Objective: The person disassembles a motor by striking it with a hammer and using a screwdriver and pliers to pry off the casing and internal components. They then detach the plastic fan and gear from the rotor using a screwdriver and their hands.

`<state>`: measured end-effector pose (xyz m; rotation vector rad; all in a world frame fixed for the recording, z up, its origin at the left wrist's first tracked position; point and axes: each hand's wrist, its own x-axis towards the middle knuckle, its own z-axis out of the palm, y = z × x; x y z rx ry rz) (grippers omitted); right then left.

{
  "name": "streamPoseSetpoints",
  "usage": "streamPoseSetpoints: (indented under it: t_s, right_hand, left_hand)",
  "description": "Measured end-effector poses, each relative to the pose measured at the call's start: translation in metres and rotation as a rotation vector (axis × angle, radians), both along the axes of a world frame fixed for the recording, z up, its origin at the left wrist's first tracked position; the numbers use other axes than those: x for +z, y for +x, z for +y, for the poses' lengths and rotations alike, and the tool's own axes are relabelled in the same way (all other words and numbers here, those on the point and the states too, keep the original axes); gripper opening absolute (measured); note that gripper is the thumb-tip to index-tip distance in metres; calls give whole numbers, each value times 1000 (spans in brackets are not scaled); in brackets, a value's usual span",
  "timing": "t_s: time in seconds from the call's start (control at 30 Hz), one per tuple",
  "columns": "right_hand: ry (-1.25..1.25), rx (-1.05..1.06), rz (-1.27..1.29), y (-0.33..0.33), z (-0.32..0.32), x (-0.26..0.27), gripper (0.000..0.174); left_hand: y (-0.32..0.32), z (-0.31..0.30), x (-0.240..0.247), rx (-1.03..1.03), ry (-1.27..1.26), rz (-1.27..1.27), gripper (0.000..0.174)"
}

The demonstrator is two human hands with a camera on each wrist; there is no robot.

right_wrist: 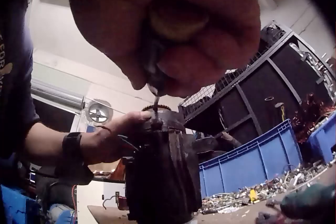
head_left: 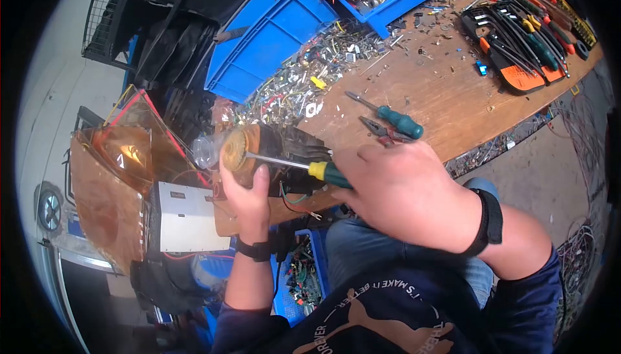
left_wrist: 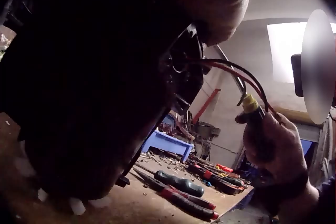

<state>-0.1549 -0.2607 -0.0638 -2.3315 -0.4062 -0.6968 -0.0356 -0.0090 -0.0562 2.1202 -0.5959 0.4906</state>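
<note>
In the head view my left hand [head_left: 249,202] grips a dark motor-like unit [head_left: 294,143] that has a yellowish toothed wheel [head_left: 238,150] at its end. My right hand [head_left: 411,192] holds a screwdriver [head_left: 317,170] with a green and yellow handle, its shaft reaching to the toothed wheel. Seen from the right wrist, the unit [right_wrist: 163,176] stands upright and the screwdriver meets the wheel from above. Loose wires [left_wrist: 231,69] come out of the unit in the left wrist view. Fingers under the unit are mostly hidden.
A second screwdriver [head_left: 398,121] and pliers [head_left: 381,132] lie on the wooden table [head_left: 446,105]. Small scrap [head_left: 291,85] is heaped by a blue crate [head_left: 259,43]. A hex key set [head_left: 517,50] lies at the far right, and a white box [head_left: 189,215] stands left.
</note>
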Motion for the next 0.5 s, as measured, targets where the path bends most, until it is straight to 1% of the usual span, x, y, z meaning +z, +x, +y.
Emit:
streamPoseSetpoints:
  t_s: [0.03, 0.07, 0.17, 0.27, 0.37, 0.47, 0.5]
  right_hand:
    - [-48, 15, 40, -1, 2, 12, 27]
    - [-135, 54, -9, 2, 3, 24, 25]
    - [-311, 116, -26, 12, 1, 47, 25]
    - [-115, 95, -88, 19, 11, 28, 25]
    - [-97, 32, 30, 16, 14, 22, 26]
    - [-69, -2, -1, 16, 12, 10, 26]
    - [-75, -8, -29, 15, 10, 7, 26]
  left_hand:
    - [0, -1, 2, 28, -30, 39, 67]
    - [0, 0, 4, 54, -60, 77, 66]
    - [7, 9, 4, 65, -51, 71, 63]
    - [16, 16, 0, 23, -85, 63, 61]
    - [21, 18, -6, -23, -89, -13, 58]
    - [25, 19, -7, -21, -50, -42, 58]
    - [25, 16, -7, -30, -49, -54, 55]
